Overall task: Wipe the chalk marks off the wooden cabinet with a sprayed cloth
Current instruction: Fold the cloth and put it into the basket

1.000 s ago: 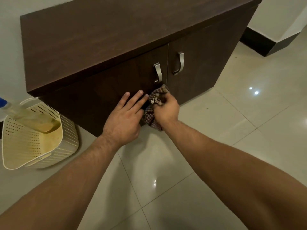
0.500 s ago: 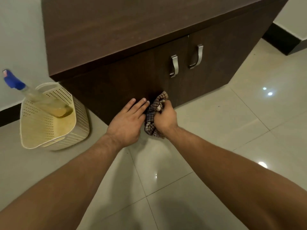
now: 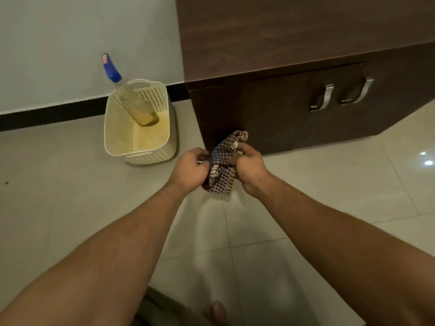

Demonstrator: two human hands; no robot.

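Note:
A dark brown wooden cabinet (image 3: pixel 294 38) fills the upper right, with two metal door handles (image 3: pixel 322 98). No chalk marks show on its visible surfaces. A checked cloth (image 3: pixel 222 167) is bunched in front of the cabinet's lower left corner, off the wood. My right hand (image 3: pixel 250 169) grips its right side and my left hand (image 3: pixel 191 169) pinches its left side. A spray bottle (image 3: pixel 128 96) with a blue nozzle leans in a cream perforated basket (image 3: pixel 117 135) to the left.
The basket stands on the pale tiled floor (image 3: pixel 58 196) beside the cabinet, near a light wall with a black skirting (image 3: pixel 47 116). A bare toe (image 3: pixel 215 310) shows at the bottom edge.
Both hands came off the cabinet door and drew back toward me. My left hand, flat on the wood before, now holds the cloth too. The view swung left.

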